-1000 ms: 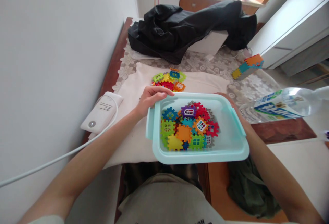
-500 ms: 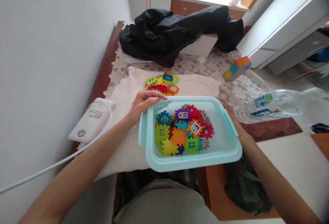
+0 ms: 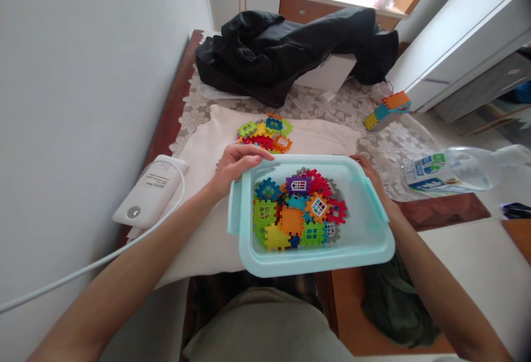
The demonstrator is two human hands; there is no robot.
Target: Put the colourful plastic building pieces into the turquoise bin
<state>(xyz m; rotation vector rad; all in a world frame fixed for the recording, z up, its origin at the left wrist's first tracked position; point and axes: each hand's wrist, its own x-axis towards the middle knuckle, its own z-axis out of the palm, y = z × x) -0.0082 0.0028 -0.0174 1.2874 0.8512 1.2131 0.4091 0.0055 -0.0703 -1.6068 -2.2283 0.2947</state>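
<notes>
A light blue plastic tray [image 3: 365,240] sits at the near edge of the table, partly over my lap. Inside it lies a heap of colourful interlocking toy tiles [image 3: 301,207]. My left hand [image 3: 234,164] grips the tray's far left corner, fingers curled over the rim. My right hand [image 3: 369,171] holds the far right corner, mostly hidden behind the rim. A second small pile of tiles [image 3: 265,132] lies on the white cloth [image 3: 207,146] just beyond the tray.
A white device [image 3: 151,190] with a cable lies at the left. A black jacket [image 3: 290,52] covers the table's far end. An assembled tile block [image 3: 388,110] and a lying plastic bottle [image 3: 452,171] are at the right. A wall runs along the left.
The view shifted a little; the tray stays held by both hands in about the same place. My right fingers show more at the far right corner now.
</notes>
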